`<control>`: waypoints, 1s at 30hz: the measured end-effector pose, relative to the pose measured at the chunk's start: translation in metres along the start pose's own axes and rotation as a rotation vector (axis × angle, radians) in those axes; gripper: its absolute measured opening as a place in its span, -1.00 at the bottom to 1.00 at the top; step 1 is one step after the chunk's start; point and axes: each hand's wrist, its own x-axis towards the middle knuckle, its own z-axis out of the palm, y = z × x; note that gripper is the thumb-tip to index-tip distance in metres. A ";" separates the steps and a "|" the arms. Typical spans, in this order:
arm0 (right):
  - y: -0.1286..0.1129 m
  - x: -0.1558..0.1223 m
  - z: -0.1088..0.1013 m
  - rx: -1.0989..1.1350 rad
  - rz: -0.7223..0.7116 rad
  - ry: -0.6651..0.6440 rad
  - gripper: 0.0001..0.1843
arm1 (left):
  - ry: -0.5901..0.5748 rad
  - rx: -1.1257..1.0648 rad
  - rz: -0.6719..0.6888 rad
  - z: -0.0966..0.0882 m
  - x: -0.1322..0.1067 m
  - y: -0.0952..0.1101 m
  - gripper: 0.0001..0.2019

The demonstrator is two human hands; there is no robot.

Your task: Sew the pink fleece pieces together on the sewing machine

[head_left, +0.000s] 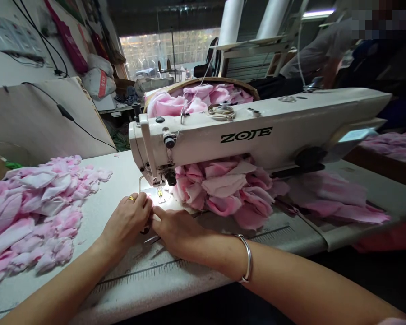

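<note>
My left hand (128,221), with a gold ring, rests on the white table just in front of the needle (160,193) of a white ZOJE sewing machine (257,131), fingers curled together under the lamp's glare. My right hand (177,230), a silver bangle on its wrist, lies beside it, fingers pressed down toward the same spot. What they hold under the presser foot is washed out by light. A bunch of sewn pink fabric pieces (226,189) is heaped under the machine's arm.
A pile of loose pink fabric pieces (30,212) lies on the table at left. A round basket of pink pieces (203,97) stands behind the machine. More pink cloth (328,198) trails to the right. Another person (325,49) works at the back right.
</note>
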 end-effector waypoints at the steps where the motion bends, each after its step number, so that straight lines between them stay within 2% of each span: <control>1: 0.001 0.000 0.000 0.021 -0.007 0.012 -0.59 | -0.003 -0.007 0.003 0.001 0.000 -0.002 -0.82; 5: 0.003 0.000 0.001 0.052 -0.010 0.031 -0.56 | 0.010 -0.042 -0.007 0.001 0.001 -0.004 -0.89; 10: 0.001 0.001 0.002 -0.014 0.009 0.000 -0.62 | 0.164 -0.079 0.046 -0.001 -0.008 0.000 -0.81; 17: -0.001 0.002 0.000 -0.018 0.011 0.000 -0.64 | 0.071 -0.022 0.028 0.010 -0.014 -0.011 -0.93; 21: -0.001 0.003 0.002 0.003 0.013 0.000 -0.57 | 0.045 -0.010 0.039 0.008 -0.008 -0.009 -0.88; 25: -0.001 0.004 0.001 -0.011 0.030 -0.037 -0.62 | 0.021 -0.134 0.000 0.008 -0.006 -0.008 -0.91; 30: -0.003 0.003 -0.004 -0.016 0.059 -0.081 -0.72 | 0.117 -0.396 0.043 0.019 -0.011 -0.018 -0.84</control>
